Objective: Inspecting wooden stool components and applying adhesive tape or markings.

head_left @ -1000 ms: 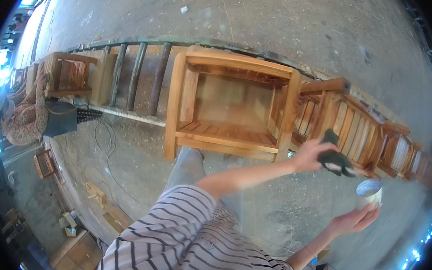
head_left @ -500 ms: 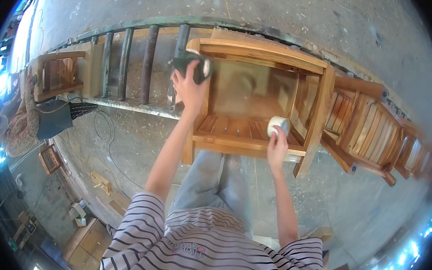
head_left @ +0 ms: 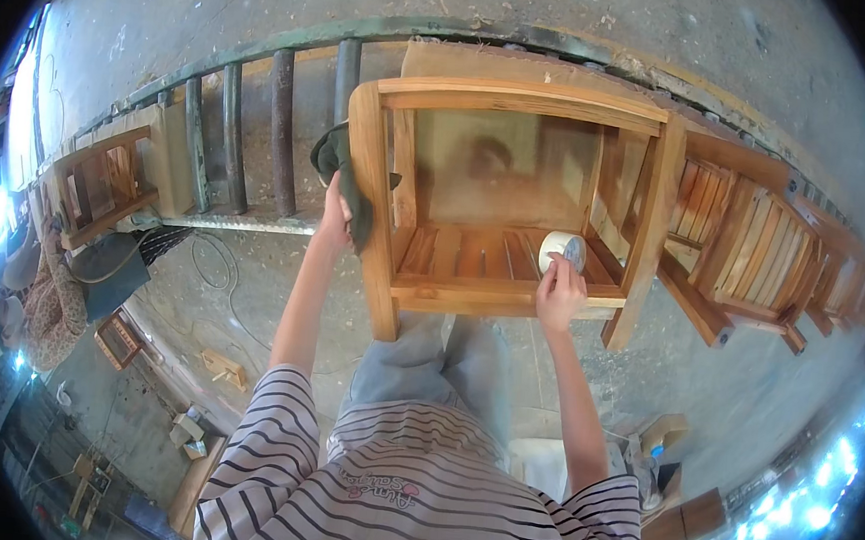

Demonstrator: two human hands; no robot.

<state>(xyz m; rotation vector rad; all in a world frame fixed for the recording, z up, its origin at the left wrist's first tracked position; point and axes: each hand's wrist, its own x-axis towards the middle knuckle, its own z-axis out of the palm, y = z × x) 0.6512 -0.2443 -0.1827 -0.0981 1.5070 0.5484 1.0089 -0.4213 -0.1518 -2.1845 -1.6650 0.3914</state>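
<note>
We see an orange-brown wooden chair [head_left: 513,190] with a slatted seat, a dark green cloth [head_left: 344,169], a white cup [head_left: 560,249], a shirt [head_left: 406,499] striped white and dark, grey trousers [head_left: 446,366], a grey-green ladder [head_left: 251,137] and a grey floor [head_left: 746,382].

Dark cloth [head_left: 344,179] partly hides the left hand [head_left: 334,218]; the right hand [head_left: 558,291] perhaps covers the pale cup's [head_left: 561,249] base.

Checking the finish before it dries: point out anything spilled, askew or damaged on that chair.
Nothing stands out. The wooden chair looks intact, with no spill visible on its slats. The left hand presses a dark cloth to its frame; the right hand holds a small white cup.
</note>
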